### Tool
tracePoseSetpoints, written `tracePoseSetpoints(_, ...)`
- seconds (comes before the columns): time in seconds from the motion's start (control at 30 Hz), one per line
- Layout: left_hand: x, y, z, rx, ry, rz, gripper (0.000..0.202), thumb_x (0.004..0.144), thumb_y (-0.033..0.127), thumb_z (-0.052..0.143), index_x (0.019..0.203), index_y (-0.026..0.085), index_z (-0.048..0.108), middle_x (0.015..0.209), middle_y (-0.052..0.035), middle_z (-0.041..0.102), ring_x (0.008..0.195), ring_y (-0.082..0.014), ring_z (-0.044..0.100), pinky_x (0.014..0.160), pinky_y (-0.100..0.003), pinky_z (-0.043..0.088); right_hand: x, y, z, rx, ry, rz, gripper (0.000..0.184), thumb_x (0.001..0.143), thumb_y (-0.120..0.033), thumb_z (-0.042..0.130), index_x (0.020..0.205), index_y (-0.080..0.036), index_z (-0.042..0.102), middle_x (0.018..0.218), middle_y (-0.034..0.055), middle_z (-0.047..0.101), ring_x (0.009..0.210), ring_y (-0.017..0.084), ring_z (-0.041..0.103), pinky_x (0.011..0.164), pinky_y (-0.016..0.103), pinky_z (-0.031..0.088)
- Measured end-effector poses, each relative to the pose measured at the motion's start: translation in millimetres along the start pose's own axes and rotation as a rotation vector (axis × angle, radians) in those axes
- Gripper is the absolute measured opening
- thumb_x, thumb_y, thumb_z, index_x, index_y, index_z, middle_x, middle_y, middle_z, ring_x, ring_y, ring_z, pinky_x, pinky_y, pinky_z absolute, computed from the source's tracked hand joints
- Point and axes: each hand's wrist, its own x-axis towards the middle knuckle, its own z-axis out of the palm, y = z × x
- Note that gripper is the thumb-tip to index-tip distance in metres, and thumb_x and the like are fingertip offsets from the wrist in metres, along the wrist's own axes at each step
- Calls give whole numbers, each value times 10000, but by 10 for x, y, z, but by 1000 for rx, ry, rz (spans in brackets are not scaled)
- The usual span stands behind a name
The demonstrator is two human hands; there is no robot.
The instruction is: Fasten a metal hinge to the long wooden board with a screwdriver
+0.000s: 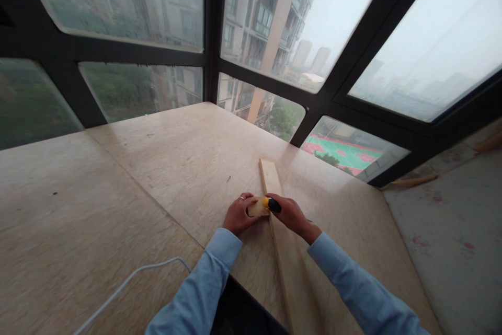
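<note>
Apparently, the step in hand is working a yellow-and-black-handled tool, tip hidden, against a short wooden block. The left hand grips the block at the tool's 9 o'clock; the right hand wraps the handle at 3. A long wooden board runs from 12 to 5. Continuing likely calls for a firmly braced block.

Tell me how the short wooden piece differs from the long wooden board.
The short wooden piece is much smaller than the long wooden board. The left hand grips the piece, while the board lies on the marble-patterned sill. The piece points sideways; the board runs from near to far. Both are pale wood.
</note>
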Motion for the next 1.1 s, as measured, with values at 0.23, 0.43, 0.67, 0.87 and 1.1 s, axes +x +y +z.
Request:
tracePoseSetpoints(0.23,3,11,-10,12,-17,-2,481,626,223,751,1089,141,652,1197,-119,575,1121,-255,567,988,-400,470,-38,94,22,123,111,23,392,821,-257,619,1211,-219,602,1090,63,706,950,217,685,818,318,532)
tracePoseSetpoints(0.43,7,10,-9,23,-13,2,472,641,252,746,1087,129,653,1193,-131,573,1115,-258,568,985,-407,473,-51,163,65,147,146,48,425,802,-316,661,1211,-217,599,1070,66,712,931,228,691,818,339,542)
tracePoseSetpoints(0.67,12,-10,5,26,3,10,469,631,228,749,1079,127,654,1184,-130,578,1105,-254,573,977,-399,479,-73,189,119,168,163,96,424,795,-325,671,1199,-222,599,1105,67,701,991,247,678,879,381,532)
tracePoseSetpoints(0.87,12,-13,6,21,7,13,469,627,219,754,1076,127,654,1181,-130,579,1115,-256,569,984,-398,475,-94,183,99,177,174,81,425,797,-331,668,1198,-208,599,1114,82,697,983,249,681,863,373,539)
tracePoseSetpoints(1.1,8,-18,14,17,14,9,459,628,228,753,1069,145,656,1182,-118,579,1115,-251,570,984,-402,476,-88,174,3,207,210,98,448,800,-369,670,1209,-204,593,1032,74,721,932,236,692,847,366,539)
